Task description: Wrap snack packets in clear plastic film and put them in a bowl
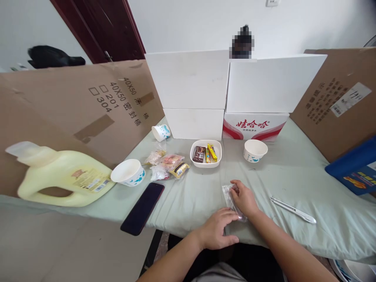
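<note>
One clear packet (229, 199) lay under the right hand (243, 197), its grip hard to tell, and beside the wide-spread left hand (217, 230), so a careless push could have slid it off the tabletop (188, 199).

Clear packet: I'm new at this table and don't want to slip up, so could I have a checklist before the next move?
1. Right hand on the packet: ok.
2. Left hand at the packet's near end: ok.
3. Packet's contents identifiable: cannot tell.
4. Tray upright, with snacks inside: ok.
5. Back cup, left of the white boxes, upright: not ok, it lies on its side.
6. Phone apart from both hands: ok.
</note>
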### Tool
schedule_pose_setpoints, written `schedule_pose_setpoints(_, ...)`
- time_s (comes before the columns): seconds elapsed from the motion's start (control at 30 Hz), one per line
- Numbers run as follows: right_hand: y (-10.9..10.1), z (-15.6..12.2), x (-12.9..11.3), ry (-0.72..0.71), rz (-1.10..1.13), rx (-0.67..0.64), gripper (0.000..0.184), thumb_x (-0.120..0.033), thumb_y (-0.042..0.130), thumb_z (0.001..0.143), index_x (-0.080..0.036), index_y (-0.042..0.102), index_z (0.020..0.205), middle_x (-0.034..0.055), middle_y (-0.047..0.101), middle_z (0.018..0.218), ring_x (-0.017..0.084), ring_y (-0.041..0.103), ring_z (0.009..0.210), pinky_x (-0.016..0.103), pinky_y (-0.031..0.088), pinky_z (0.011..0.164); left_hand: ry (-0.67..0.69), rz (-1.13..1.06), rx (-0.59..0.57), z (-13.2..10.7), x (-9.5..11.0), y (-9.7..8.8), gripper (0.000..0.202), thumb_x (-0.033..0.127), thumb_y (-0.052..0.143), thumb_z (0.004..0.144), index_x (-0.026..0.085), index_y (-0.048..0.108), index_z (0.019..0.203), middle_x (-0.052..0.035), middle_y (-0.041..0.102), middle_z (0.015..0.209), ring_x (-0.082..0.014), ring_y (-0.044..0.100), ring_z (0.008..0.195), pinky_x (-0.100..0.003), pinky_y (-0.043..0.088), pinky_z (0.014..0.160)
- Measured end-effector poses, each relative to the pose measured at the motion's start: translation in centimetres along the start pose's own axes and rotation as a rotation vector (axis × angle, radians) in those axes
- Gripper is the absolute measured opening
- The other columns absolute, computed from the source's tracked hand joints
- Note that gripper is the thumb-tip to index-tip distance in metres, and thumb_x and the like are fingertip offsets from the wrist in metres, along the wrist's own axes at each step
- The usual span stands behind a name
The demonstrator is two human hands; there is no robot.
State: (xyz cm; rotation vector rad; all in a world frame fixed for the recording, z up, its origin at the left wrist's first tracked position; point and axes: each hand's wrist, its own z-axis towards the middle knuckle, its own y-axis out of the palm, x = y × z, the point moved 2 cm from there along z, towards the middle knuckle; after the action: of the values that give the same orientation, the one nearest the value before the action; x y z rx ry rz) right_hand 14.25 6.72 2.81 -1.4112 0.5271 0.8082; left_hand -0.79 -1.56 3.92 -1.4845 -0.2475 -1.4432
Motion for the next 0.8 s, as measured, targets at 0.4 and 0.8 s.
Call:
schedule_pose_setpoints(0.4,0.5,-0.4,0.0,-0.039,-0.106,0.047,0.03,-0.025,0.044,0.086,-0.019,0.058,0.111,0.0099,0.068,0.103,0.023,0.065,0.093,0.039,0.048,0.083,-0.236,0.095,0.386,3.3,-0.3,-4.0,0.007,0.021,0.054,0.084,0.019,0.055,0.091,-0.0029,0.061,0.088,-0.0156,0.058,0.08,-0.027,0.049,0.071)
schedule_pose_setpoints(0.8,-2.2,-1.4,0.5,0.14,0.14,-0.121,0.039,-0.036,0.05,0.084,-0.022,0.048,0.12,0.0038,0.066,0.098,0.011,0.061,0.052,0.026,0.048,0.046,0.095,0.461,0.059,6.4,-4.3,-3.6,0.008,0.013,0.056,0.081,0.018,0.063,0.079,-0.0049,0.06,0.084,-0.0197,0.053,0.087,-0.033,0.045,0.083)
